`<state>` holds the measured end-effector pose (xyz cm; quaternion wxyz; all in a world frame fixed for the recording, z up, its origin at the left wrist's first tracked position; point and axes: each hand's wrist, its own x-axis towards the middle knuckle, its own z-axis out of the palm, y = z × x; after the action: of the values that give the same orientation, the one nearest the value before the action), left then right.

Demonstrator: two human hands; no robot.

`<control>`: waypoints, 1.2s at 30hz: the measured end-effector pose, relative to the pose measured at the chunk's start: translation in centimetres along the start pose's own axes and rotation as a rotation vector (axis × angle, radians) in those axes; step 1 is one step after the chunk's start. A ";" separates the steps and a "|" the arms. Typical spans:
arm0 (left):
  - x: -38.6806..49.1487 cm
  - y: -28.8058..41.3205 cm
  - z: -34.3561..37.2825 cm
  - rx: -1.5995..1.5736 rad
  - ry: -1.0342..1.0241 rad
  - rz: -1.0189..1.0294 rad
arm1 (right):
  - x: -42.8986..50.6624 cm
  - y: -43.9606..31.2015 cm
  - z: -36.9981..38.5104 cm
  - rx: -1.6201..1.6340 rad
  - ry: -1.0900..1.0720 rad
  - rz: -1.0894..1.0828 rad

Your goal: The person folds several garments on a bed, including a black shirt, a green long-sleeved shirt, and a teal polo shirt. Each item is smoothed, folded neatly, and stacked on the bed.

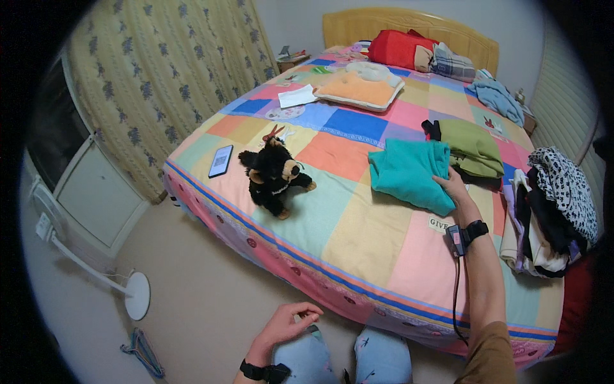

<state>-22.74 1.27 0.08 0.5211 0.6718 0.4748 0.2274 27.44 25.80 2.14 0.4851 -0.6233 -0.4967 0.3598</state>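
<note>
My right hand point(453, 188) holds the right edge of a folded teal garment point(410, 173), which rests on the patchwork bedspread point(369, 235). Just behind it, and partly covered by it, lies a pile of folded clothes with a green garment point(472, 146) on top. My left hand point(296, 322) is above my left knee, its fingers loosely curled and nothing in it. A black plush bear point(273, 177) sits on the bed left of the teal garment, and beside the bear lies a smartphone point(220, 162).
Folded clothes point(549, 216) are heaped at the bed's right edge. Farther back are an orange cushion point(357, 89), a white paper point(296, 97), a red pillow point(395, 50) and a light-blue garment point(496, 98). A white fan point(136, 295) and hangers point(144, 354) are on the floor at left.
</note>
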 end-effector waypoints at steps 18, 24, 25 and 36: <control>-0.7 -3.2 5.5 0.013 -0.169 -0.038 | 0.8 -5.8 5.3 -0.889 0.248 -0.684; -0.5 -4.2 5.6 0.087 -0.175 -0.064 | 2.2 -8.1 11.3 -0.931 0.100 -0.362; -0.4 -4.2 5.7 0.097 -0.177 -0.058 | 1.9 -8.2 12.0 -0.949 0.175 -0.322; 0.0 -2.8 5.6 0.268 -0.221 -0.050 | 2.7 -4.2 11.2 -0.737 0.331 -0.388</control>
<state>-19.41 -1.42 -4.48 0.4815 0.7441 0.4571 0.0737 16.51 31.32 3.25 0.3623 -0.6990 -0.6150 -0.0434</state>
